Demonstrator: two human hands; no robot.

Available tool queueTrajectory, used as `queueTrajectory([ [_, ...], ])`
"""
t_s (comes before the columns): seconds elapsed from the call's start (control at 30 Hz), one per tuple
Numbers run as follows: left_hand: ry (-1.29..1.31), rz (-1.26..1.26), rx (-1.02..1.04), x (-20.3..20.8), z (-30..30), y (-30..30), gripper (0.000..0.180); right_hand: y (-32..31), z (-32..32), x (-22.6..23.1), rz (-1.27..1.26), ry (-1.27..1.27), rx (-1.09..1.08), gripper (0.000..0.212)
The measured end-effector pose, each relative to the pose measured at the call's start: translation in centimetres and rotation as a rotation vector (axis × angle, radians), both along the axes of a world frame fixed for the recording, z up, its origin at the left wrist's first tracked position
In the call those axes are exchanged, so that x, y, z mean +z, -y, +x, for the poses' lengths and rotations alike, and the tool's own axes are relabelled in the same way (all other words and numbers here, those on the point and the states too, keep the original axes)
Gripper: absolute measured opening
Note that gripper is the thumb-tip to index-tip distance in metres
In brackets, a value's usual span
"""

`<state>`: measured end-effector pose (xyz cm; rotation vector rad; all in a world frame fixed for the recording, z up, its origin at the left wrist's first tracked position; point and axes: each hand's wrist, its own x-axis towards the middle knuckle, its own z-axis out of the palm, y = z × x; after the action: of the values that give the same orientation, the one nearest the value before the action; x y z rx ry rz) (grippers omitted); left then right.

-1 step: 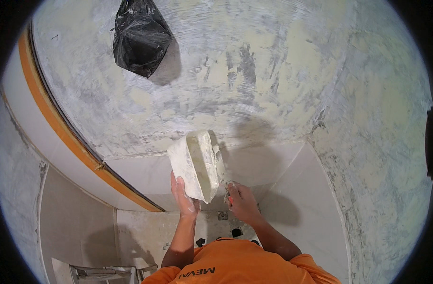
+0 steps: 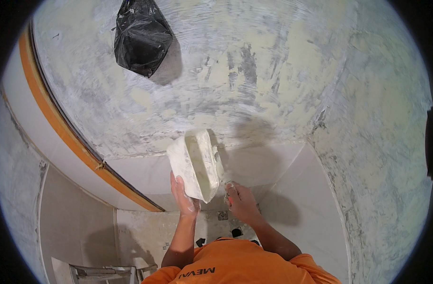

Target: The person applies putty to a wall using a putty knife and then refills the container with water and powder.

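Observation:
In my left hand (image 2: 183,198) is a cream-white tub (image 2: 180,163), its outside smeared with putty. The tub is tilted so that its long open mouth faces right, and a coat of putty lines the inside. My right hand (image 2: 242,202) is closed around the small reddish handle of a putty knife (image 2: 219,164), just to the right of the tub. The putty-covered blade lies along the tub's right rim; whether it touches cannot be made out. My fingers hide most of the handle, and both hands have white smears on them.
Ahead stands a wall (image 2: 202,104) with patchy putty, meeting another at the right corner. A black plastic bag (image 2: 143,42) hangs on it. An orange-edged frame (image 2: 79,146) curves down the left. White panels (image 2: 315,203) line the lower walls. A pale frame-like object (image 2: 103,272) is at lower left.

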<state>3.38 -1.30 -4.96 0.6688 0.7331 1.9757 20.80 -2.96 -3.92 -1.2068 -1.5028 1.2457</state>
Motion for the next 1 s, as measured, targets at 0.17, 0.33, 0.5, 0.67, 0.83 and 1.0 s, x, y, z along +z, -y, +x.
queueTrajectory([
  [0.17,0.063,-0.023,0.001,1.0,-0.8,0.0,0.062,1.0,-1.0,1.2,0.056,0.157,-0.021,0.041],
  [0.33,-0.154,-0.042,0.018,0.8,-0.8,-0.2,0.066,0.3,-1.4,-0.9,0.323,0.259,-0.081,0.042],
  [0.5,0.116,-0.103,-0.088,0.9,-1.3,0.5,0.063,-1.5,0.0,-2.5,0.228,0.441,-0.090,0.039],
  [0.67,0.291,-0.190,-0.053,1.4,-2.3,1.1,0.062,-1.2,2.0,-1.2,0.226,0.465,-0.098,0.034],
  [0.83,0.112,-0.016,0.083,-0.5,-4.0,0.1,0.065,1.2,2.7,1.9,0.071,0.331,-0.098,0.032],
  [1.0,-0.079,0.052,0.152,0.1,-2.9,0.4,0.073,2.4,1.4,1.1,0.189,0.363,-0.164,0.027],
])
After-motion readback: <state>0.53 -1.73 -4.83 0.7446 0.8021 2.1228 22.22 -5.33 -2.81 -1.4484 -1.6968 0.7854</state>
